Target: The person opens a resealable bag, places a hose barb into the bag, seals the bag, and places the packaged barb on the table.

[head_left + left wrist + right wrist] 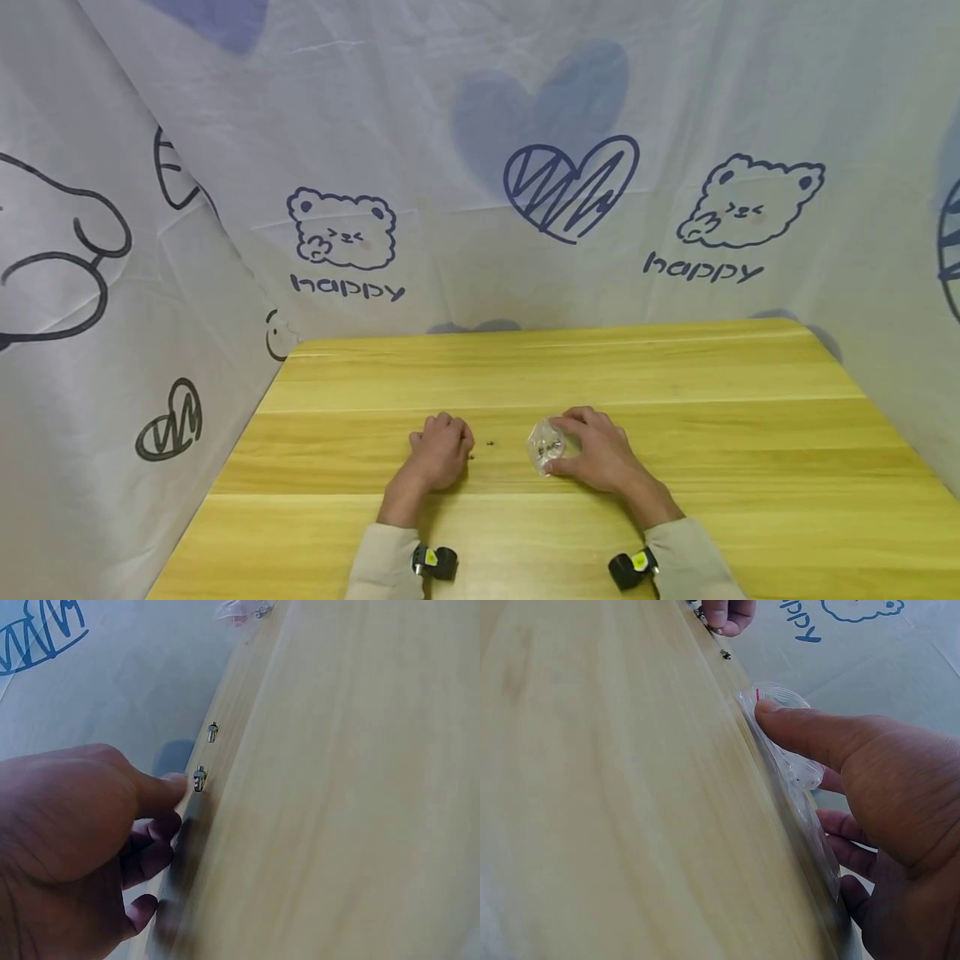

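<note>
My right hand holds a clear plastic bag on the table, thumb on its near side. Small dark metal pieces show inside. In the right wrist view the bag lies under the thumb, a short red mark near its edge. My left hand is on the table to the left with fingers curled. Two small metal fittings, a farther one and a nearer one, lie by its thumb tip. Whether the fingertips pinch anything is hidden.
The wood-grain table runs back to a white cloth printed with hearts and bears. Cloth also hangs along the left and right sides. Black wrist cameras, left and right, sit at the cuffs.
</note>
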`<control>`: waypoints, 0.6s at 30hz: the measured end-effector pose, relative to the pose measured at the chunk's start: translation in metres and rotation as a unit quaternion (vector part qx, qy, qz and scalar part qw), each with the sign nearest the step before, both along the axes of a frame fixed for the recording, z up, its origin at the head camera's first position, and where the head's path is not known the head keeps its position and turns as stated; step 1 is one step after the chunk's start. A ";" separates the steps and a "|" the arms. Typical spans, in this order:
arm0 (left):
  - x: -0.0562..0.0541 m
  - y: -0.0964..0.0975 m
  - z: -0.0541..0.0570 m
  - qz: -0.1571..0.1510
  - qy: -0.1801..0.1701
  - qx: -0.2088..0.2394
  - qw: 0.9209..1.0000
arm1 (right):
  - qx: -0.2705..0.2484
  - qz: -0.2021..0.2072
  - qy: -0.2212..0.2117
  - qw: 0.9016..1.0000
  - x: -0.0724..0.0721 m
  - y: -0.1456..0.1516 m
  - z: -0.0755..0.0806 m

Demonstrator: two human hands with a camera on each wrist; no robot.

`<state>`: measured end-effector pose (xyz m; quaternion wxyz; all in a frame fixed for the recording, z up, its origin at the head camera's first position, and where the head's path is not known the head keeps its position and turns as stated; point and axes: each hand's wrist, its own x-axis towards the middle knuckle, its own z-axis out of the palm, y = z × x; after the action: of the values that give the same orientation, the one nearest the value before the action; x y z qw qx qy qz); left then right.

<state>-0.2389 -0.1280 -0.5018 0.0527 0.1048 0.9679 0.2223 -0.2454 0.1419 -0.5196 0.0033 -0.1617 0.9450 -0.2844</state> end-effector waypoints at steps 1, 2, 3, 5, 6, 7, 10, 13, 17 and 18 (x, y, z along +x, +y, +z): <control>0.000 0.001 0.000 0.001 0.004 0.005 1.000 | 0.000 0.000 0.000 1.000 0.000 0.000 0.000; -0.001 0.002 0.001 0.001 0.009 0.012 1.000 | 0.000 0.000 0.000 1.000 0.000 0.001 0.000; -0.001 0.003 0.001 0.000 0.013 0.022 1.000 | 0.000 0.001 0.001 1.000 0.000 0.001 0.000; -0.002 0.005 0.002 -0.004 0.024 0.046 0.999 | -0.001 0.001 0.001 1.000 0.000 0.001 0.001; -0.002 0.006 0.003 -0.008 0.030 0.059 0.998 | 0.000 0.001 0.001 1.000 0.000 0.001 0.001; -0.002 0.008 0.003 -0.015 0.036 0.071 0.997 | 0.001 0.001 0.001 1.000 0.000 0.001 0.001; -0.004 0.013 0.004 -0.035 0.046 0.104 0.993 | 0.000 0.001 0.000 1.000 0.000 0.001 0.002; -0.005 0.019 0.004 -0.050 0.048 0.127 0.989 | 0.000 0.000 0.001 1.000 0.000 0.001 0.002; -0.004 0.029 0.005 -0.061 0.046 0.144 0.987 | 0.000 0.000 0.001 1.000 0.000 0.001 0.002; -0.004 0.031 0.005 -0.063 0.046 0.145 0.986 | 0.000 0.000 0.001 1.000 0.000 0.001 0.002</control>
<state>-0.2430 -0.0966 -0.4971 0.0065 0.1825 0.9182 0.3514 -0.2452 0.1428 -0.5178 0.0026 -0.1617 0.9450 -0.2844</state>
